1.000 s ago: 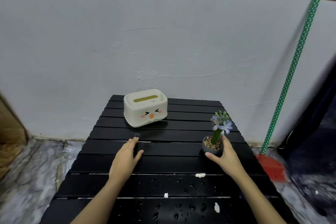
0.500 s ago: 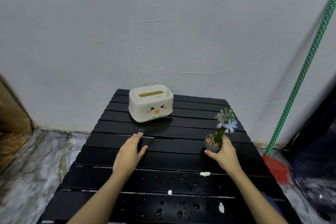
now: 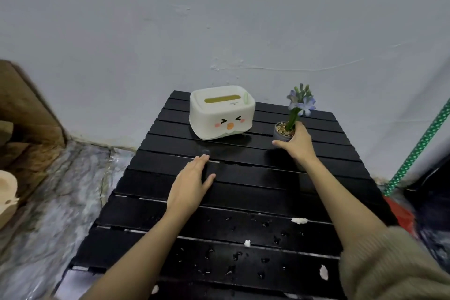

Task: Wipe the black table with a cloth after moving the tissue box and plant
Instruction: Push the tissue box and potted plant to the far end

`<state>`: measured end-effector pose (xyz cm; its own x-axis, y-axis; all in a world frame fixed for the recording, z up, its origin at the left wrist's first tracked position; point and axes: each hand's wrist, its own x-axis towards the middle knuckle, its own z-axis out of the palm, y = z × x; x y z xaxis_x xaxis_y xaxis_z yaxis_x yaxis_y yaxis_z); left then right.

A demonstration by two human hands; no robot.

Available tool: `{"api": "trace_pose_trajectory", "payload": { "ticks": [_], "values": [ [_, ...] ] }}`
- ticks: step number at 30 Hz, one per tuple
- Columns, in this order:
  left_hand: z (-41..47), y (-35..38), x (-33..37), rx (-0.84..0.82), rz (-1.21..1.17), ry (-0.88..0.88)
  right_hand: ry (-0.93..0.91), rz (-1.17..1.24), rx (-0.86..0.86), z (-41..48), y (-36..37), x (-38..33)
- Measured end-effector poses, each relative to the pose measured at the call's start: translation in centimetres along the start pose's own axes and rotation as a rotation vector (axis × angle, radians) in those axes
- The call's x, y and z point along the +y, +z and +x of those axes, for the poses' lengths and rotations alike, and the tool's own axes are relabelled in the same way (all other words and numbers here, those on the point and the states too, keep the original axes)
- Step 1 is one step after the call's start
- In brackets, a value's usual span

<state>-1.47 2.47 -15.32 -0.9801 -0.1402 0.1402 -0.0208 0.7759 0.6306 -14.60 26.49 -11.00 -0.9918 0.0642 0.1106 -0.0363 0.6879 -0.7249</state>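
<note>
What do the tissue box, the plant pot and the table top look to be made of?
Tissue box: likely moulded plastic, cream, smooth with rounded corners and a printed face. Plant pot, gripped by the right hand: grey and matte, ceramic or plastic, I cannot tell; pebbles on top. Black table: glossy black slats with gaps between them; painted wood or metal, unclear. Droplets sit on it.

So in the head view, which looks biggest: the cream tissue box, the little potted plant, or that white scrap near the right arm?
1. Cream plastic tissue box
2. Small grey potted plant
3. White scrap
</note>
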Motion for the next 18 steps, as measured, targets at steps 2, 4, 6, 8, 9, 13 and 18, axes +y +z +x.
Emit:
{"api": "trace_pose_trajectory", "payload": {
  "ticks": [2, 4, 6, 8, 9, 13, 18],
  "values": [
    [0.0, 0.0, -0.1, 0.000, -0.003, -0.002, 0.010, 0.000, -0.005, 0.8, 0.8, -0.1],
    [0.1, 0.1, -0.1, 0.000, -0.008, -0.005, 0.024, 0.003, -0.020, 1.2, 1.6, 0.1],
    [0.1, 0.1, -0.2, 0.002, -0.007, -0.011, 0.037, 0.024, -0.027, 1.2, 2.2, 0.4],
    [0.2, 0.2, -0.2, 0.003, -0.008, -0.017, 0.035, 0.042, -0.037, 1.3, 2.3, 0.7],
    [0.2, 0.2, -0.2, 0.001, -0.011, -0.019, 0.032, 0.049, -0.051, 1.3, 2.3, 0.8],
    [0.3, 0.2, -0.2, -0.014, -0.039, -0.025, 0.037, 0.079, -0.055, 0.4, 1.5, 1.0],
    [0.5, -0.9, 0.2, -0.171, -0.099, -0.030, -0.012, -0.024, -0.068, -4.1, -0.5, 1.2]
  ]
}}
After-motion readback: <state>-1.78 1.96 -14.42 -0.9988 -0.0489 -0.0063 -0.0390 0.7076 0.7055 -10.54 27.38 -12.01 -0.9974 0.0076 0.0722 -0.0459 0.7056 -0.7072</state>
